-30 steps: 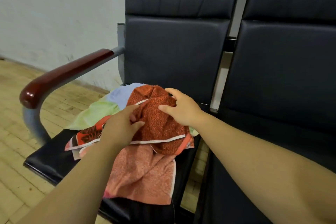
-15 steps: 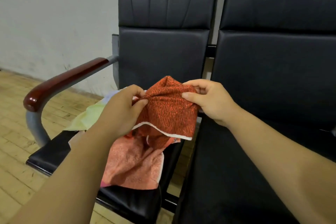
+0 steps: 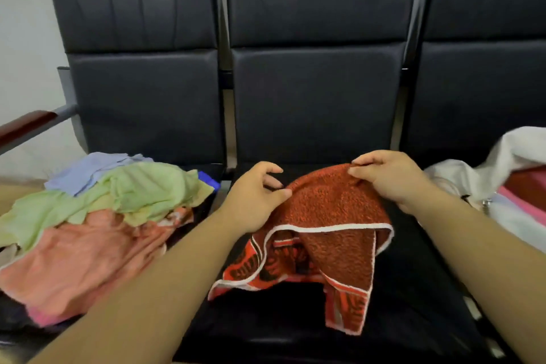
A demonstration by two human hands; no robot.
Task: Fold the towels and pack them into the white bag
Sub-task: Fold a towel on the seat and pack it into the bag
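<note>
Head: crumpled towel (image 3: 331,210) (orange, white-edged)

head cam | faces forward-down | close above middle seat (image 3: 266,319) | single view

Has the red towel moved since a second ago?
Yes. The red towel left the pile on the armrest seat and now hangs over the next seat rightward, gripped by the left hand and right hand.

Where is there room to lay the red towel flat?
The middle seat is bare in front of the red towel and beside it. The towel pile crowds the left, the white bag the right.
</note>
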